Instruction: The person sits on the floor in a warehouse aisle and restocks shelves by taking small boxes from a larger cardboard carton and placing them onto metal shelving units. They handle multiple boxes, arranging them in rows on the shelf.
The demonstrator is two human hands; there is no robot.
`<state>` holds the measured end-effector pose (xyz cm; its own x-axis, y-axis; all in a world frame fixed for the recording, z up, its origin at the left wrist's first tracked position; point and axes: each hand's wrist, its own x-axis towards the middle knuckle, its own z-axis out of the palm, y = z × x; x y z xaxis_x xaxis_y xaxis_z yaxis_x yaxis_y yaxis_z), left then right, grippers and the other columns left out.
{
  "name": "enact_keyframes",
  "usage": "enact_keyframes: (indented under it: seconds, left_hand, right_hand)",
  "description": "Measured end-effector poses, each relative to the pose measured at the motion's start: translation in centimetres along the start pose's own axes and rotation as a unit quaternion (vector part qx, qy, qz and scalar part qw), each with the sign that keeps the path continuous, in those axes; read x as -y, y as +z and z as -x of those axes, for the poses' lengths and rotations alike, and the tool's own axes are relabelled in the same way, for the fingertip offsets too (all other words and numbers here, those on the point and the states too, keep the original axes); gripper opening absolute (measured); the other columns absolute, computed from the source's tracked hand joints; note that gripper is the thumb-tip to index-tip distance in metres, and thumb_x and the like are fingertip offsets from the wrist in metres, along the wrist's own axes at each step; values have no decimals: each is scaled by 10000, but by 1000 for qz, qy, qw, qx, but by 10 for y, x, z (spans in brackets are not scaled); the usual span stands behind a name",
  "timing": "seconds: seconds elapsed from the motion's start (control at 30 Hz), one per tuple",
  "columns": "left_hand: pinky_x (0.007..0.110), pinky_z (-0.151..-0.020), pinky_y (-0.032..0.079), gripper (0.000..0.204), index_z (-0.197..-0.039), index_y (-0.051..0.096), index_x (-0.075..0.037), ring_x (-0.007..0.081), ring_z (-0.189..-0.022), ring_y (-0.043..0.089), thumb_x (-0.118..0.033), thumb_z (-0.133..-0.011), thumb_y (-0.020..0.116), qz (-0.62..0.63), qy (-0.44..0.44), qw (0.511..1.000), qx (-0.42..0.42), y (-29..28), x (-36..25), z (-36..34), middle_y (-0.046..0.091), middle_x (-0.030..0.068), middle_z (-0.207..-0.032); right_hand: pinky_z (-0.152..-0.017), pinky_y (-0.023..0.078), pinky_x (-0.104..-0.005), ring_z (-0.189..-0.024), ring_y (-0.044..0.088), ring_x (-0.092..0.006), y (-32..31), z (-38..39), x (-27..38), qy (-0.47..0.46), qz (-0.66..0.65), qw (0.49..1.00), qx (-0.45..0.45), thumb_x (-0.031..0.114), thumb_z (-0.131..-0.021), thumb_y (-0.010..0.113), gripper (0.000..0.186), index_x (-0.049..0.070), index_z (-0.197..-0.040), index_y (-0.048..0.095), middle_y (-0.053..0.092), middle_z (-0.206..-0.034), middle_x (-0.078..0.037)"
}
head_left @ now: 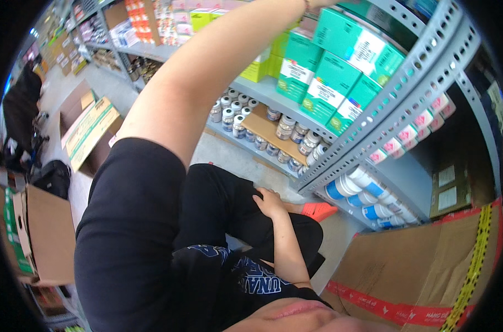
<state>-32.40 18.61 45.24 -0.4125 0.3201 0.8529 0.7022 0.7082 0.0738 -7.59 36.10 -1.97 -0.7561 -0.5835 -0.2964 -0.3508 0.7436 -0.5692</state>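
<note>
Green boxes [330, 83] stand on the shelf [268, 94] by my left hand [320, 3]; its fingers are out of view, so I can't tell its grip. My right hand [270, 202] lies loosely spread on my leg [223, 191], maybe for balance. Boxes sit tight together, probably saving room, and hide what's inside. White-lidded bottles [285, 128] stand below.

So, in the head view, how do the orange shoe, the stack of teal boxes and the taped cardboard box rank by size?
1. Taped cardboard box
2. Stack of teal boxes
3. Orange shoe
</note>
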Motion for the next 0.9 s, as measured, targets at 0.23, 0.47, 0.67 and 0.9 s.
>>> enact_keyframes:
  seconds: [0.23, 0.47, 0.67, 0.9]
  left_hand:
    - [413, -1071, 435, 568, -1373, 557, -23, 324, -1316, 533, -411, -963, 618, -184, -33, 924, 335, -28, 9, 32, 563, 263, -1382]
    - [475, -1083, 443, 708, -1476, 380, 18, 393, -1350, 481, -157, -891, 739, -325, -69, 938, 98, -251, -107, 326, 441, 255, -1490]
    - [630, -1140, 340, 1193, -1599, 269, -253, 601, -1433, 255, -524, -638, 923, -290, -594, 674, 329, -290, -129, 696, 211, 362, -1587]
    - [521, -899, 509, 742, -1321, 568, -153, 442, -1041, 570, -130, -635, 850, -280, -548, 715, 332, -274, -117, 735, 548, 222, -1120]
  right_hand:
    - [-1080, 444, -468, -1246, 590, -413, 12, -2, -23, -40, -75, 996, -24, 321, -959, 639, 495, -34, -1303, 616, 638, -1298, -272]
    - [-1045, 447, -457, -1212, 585, -418, 18, -4, -29, -53, -68, 996, -26, 334, -966, 652, 489, 1, -1321, 610, 629, -1280, -270]
    - [-1014, 472, -437, -1190, 605, -390, 18, -6, -40, -10, -73, 997, -1, 331, -969, 656, 488, 12, -1335, 608, 618, -1305, -257]
    - [-966, 511, -385, -1108, 668, -319, 22, -5, -33, -42, -25, 998, -43, 343, -952, 700, 485, -5, -1285, 641, 682, -1234, -206]
